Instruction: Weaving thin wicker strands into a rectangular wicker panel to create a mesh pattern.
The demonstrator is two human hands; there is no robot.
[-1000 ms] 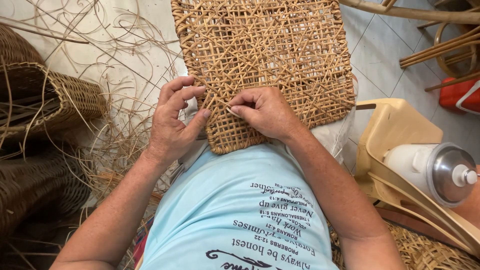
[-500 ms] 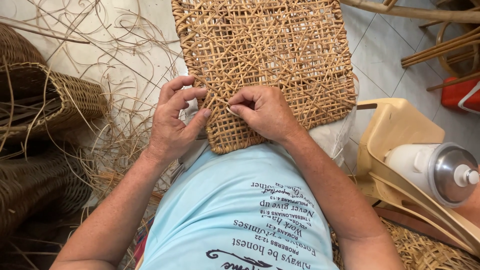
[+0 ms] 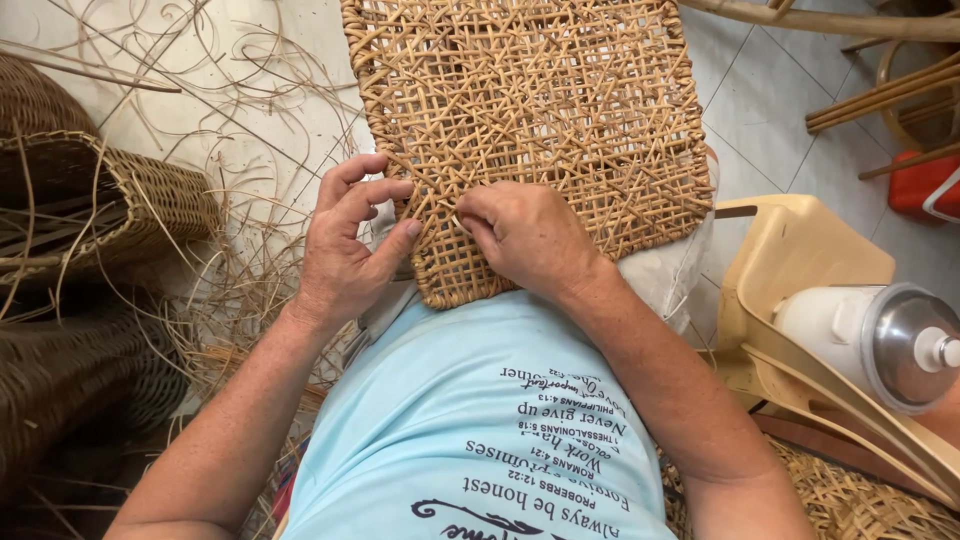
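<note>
At the far left of the frame we are seeing dark woven baskets (image 3: 95, 200) lying on their sides, one with a lighter rim at centre left and darker ones sinking into shadow at the lower left. Just right of them, loose cane strips (image 3: 230, 130) are sprawling across the pale floor from the upper left down to the lower left. Moving toward the middle, our left hand (image 3: 345, 250) is resting at the left edge of the woven cane panel (image 3: 540, 110), its fingers curling narrowly, with the thumb and forefinger tip touching the weave; we cannot tell whether a strand is pinched between them. The panel is filling the upper centre of the frame, its lower edge lying against our light blue shirt (image 3: 480, 420). Our right hand (image 3: 525, 235) is lying knuckles-up on the lower part of the panel, fingers bunching tightly at a spot in the weave just beside the left fingertips. Further right, a beige plastic chair (image 3: 800, 260) is standing at the right of the frame, and a white bottle with a metal cap (image 3: 880, 335) is lying across it at the lower right. A red container (image 3: 925, 185) is showing at the right edge.
</note>
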